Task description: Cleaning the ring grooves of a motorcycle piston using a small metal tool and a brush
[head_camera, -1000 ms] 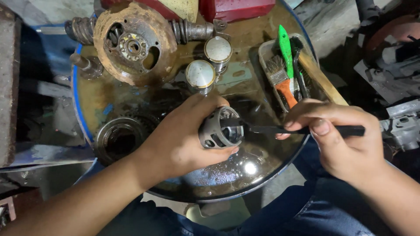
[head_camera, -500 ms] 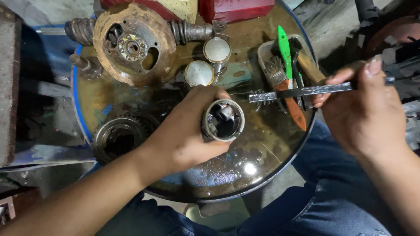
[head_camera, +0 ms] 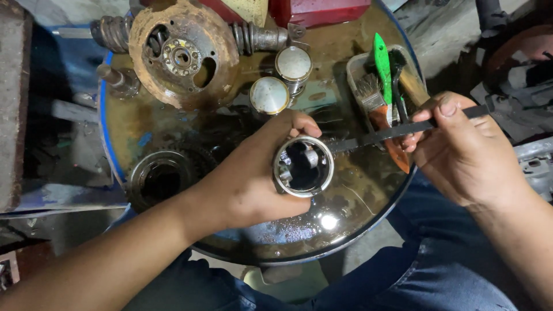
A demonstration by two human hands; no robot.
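My left hand grips a hollow metal piston, its open skirt facing up toward me, over an oily blue drum top. My right hand pinches a thin dark flat blade that lies level, with its left tip touching the piston's upper right rim. Dark inner walls and a pin boss show inside the piston.
Two more pistons stand crown up behind. A rusty round plate, coil springs and a gear ring lie on the drum. A small tray holds a paintbrush and a green-handled tool.
The piston has turned from sideways to open end up. My right hand drew the blade out to the right, then brought its tip back against the piston rim.
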